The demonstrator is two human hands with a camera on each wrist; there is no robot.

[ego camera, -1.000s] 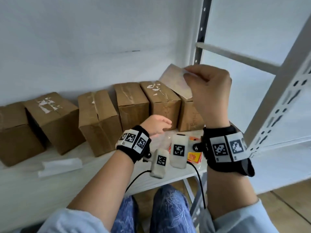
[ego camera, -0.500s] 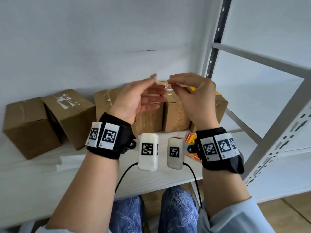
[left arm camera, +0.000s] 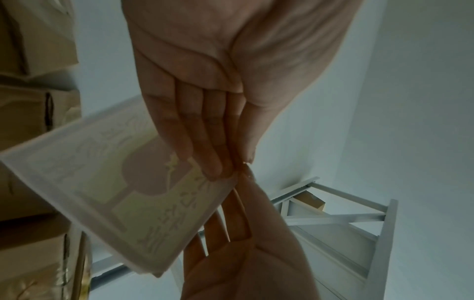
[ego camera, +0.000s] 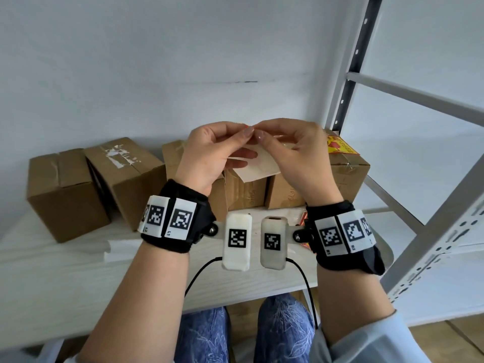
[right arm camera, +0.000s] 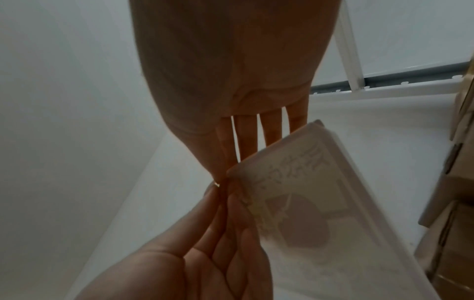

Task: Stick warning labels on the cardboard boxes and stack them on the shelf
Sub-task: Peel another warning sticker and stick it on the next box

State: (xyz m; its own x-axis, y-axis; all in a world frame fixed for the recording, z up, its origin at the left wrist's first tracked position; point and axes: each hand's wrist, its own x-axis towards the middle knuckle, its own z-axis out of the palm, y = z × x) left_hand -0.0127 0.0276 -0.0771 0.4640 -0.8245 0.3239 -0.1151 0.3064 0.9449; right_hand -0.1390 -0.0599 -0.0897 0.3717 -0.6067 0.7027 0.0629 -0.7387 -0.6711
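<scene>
My left hand [ego camera: 246, 133] and right hand [ego camera: 263, 134] meet above the row of boxes, and both pinch one top corner of a warning label sheet [ego camera: 258, 166]. Its pale back faces me. In the left wrist view the label sheet [left arm camera: 123, 192] shows its print faintly through the paper, with the left fingers [left arm camera: 202, 146] on the corner. The right wrist view shows the same label sheet [right arm camera: 320, 203]. Several brown cardboard boxes [ego camera: 65, 192] stand along the wall. The rightmost box [ego camera: 345, 176] carries a yellow and red label [ego camera: 339, 146] on top.
The boxes stand on a white wooden table [ego camera: 65, 284]. Loose white backing paper [ego camera: 120, 247] lies near my left wrist. A pack of red and yellow labels [ego camera: 303, 221] lies behind my right wrist. A white metal shelf frame [ego camera: 419, 231] stands at the right.
A second ago my right hand alone held the sheet up while the left hand was low near the table. The left hand has risen to it, and both now pinch the sheet's corner.
</scene>
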